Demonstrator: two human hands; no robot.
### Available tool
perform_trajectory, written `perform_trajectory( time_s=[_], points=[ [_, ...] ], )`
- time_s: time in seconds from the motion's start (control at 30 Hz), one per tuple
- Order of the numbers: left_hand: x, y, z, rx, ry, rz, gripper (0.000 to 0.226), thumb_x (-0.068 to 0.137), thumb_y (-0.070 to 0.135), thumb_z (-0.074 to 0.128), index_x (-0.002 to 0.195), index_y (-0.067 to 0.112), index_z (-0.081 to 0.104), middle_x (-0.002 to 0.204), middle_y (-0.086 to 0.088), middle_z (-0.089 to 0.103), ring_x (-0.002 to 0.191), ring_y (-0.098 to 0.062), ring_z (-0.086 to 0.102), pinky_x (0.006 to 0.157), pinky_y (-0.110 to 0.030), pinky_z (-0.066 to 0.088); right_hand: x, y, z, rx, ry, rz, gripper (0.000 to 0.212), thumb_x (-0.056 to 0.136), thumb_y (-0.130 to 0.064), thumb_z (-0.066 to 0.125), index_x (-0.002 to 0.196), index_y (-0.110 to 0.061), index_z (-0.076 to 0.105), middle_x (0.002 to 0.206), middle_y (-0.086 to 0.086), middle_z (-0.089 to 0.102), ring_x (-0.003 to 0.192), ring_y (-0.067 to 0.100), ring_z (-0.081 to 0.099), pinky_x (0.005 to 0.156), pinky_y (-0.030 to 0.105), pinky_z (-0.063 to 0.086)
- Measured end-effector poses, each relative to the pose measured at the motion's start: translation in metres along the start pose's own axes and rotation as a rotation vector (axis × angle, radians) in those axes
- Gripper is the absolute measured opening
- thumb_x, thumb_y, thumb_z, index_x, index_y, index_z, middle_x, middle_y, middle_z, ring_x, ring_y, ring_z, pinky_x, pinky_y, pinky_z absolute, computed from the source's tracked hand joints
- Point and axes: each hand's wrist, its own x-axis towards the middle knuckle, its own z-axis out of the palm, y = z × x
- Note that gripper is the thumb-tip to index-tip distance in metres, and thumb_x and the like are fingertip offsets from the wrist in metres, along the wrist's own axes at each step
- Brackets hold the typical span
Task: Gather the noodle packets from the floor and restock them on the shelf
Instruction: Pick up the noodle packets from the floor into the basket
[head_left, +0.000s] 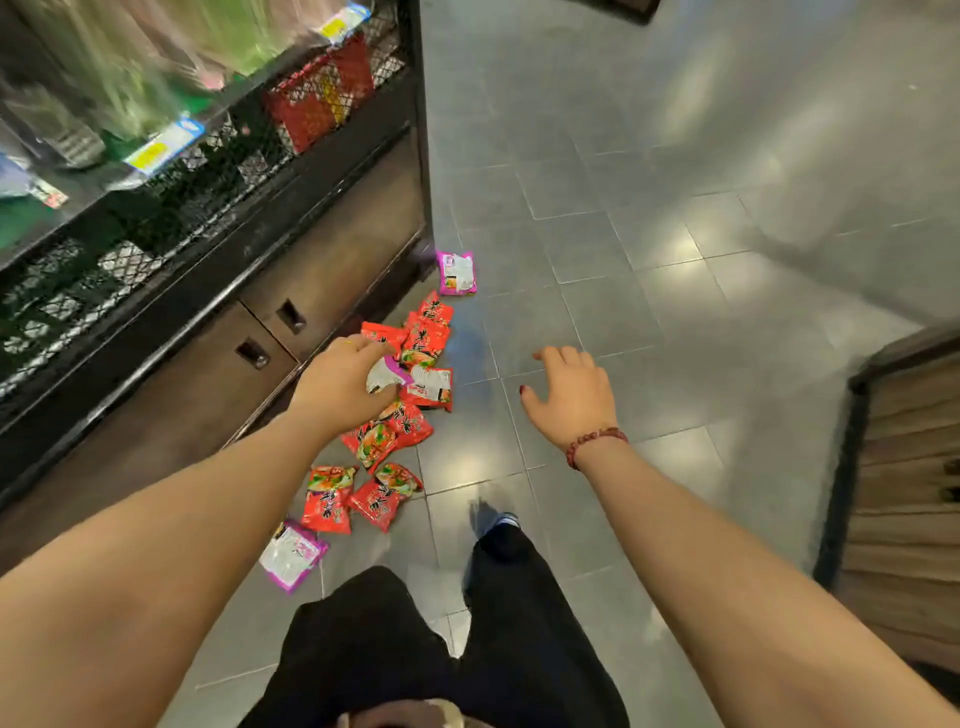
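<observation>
**Step in hand: gathering.** The left hand (337, 387) was down over the middle of the spill. Its fingers were curled round a flat white plastic packet with a purple edge (387, 375), apparently pinched between thumb and fingers just above the pile. The right hand (569, 395) hovered over bare tile beside the pile, fingers spread and loose, holding nothing.

**Location of stock.** The red plastic noodle packets (395, 431) lay in a loose line on the grey tiled floor (649, 249), close along the foot of the black metal shelf unit (208, 223). Several overlapped one another. A pink plastic packet (456, 272) lay at the far end of the line, near the corner of the unit. A purple-and-white plastic packet (293, 555) lay at the near end. By this count almost all stock was on the floor, so the task was judged to be at an early stage.

**Next move.** The free right hand should be brought onto the pile to collect more packets. The overlapping ones call for a scooping or stacking grasp, because smooth film wrappers are likely to slide.

**Surroundings and obstructions.**
- The shelf contents behind the mesh were blurred and could not be identified.
- Brown cabinet doors with recessed pulls (322, 260) formed the base of the unit.
- A slatted wooden fixture (909, 467) stood well apart on the right.
- The person's dark shoe (501, 527) stood near the closest packets, which creates a risk of treading on them.
</observation>
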Motion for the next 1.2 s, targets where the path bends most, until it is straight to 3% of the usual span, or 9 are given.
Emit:
perform_trajectory(
  time_s=[0.2,0.6,0.83,0.93,1.07,1.2],
  points=[
    [0.054,0.012,-0.001,-0.015,0.015,-0.15,0.049,0.08,0.037,0.067,0.125,0.019,0.059,0.117,-0.007,0.061,0.108,-0.027,0.055,0.087,-0.041,0.05,0.091,0.032,-0.018,-0.018,-0.061,-0.106,0.043,0.09,-0.034,0.056,0.127,-0.014,0.052,0.126,0.009,0.055,0.118,0.03,0.047,0.093,0.038,0.037],
    [0.206,-0.029,0.014,-0.13,0.012,-0.356,0.046,0.083,0.034,0.065,0.126,0.02,0.058,0.12,-0.005,0.059,0.113,-0.022,0.052,0.088,-0.037,0.048,0.291,0.025,-0.015,-0.025,-0.175,-0.273,0.046,0.09,-0.032,0.057,0.133,-0.016,0.05,0.131,0.008,0.054,0.124,0.028,0.044,0.099,0.036,0.034],
    [0.275,-0.038,0.018,-0.186,-0.003,-0.514,0.05,0.082,0.028,0.069,0.129,0.017,0.056,0.125,-0.009,0.055,0.118,-0.028,0.047,0.093,-0.036,0.041,0.393,0.02,0.004,-0.07,-0.294,-0.348,0.044,0.09,-0.033,0.058,0.13,-0.015,0.052,0.128,0.01,0.054,0.122,0.029,0.046,0.097,0.035,0.034],
    [0.3,-0.047,0.036,-0.215,0.039,-0.614,0.053,0.08,0.026,0.071,0.129,0.014,0.056,0.124,-0.012,0.055,0.119,-0.03,0.047,0.096,-0.036,0.039,0.441,0.016,0.025,-0.088,-0.36,-0.406,0.046,0.087,-0.029,0.059,0.13,-0.014,0.053,0.128,0.012,0.055,0.119,0.032,0.049,0.099,0.039,0.037],
    [0.331,-0.072,0.079,-0.288,0.133,-0.773,0.06,0.077,0.033,0.066,0.131,0.01,0.054,0.123,-0.012,0.052,0.122,-0.031,0.043,0.099,-0.035,0.037,0.505,0.015,0.066,-0.098,-0.401,-0.549,0.049,0.083,-0.021,0.063,0.131,-0.012,0.054,0.118,0.017,0.059,0.111,0.038,0.051,0.091,0.043,0.041],
    [0.363,-0.103,0.141,-0.305,0.189,-0.852,0.06,0.072,0.036,0.067,0.123,0.007,0.056,0.118,-0.018,0.053,0.114,-0.037,0.048,0.094,-0.038,0.042,0.556,0.014,0.118,-0.111,-0.399,-0.629,0.041,0.084,-0.018,0.062,0.124,-0.012,0.058,0.119,0.018,0.059,0.111,0.04,0.051,0.09,0.044,0.042]
  ],
)
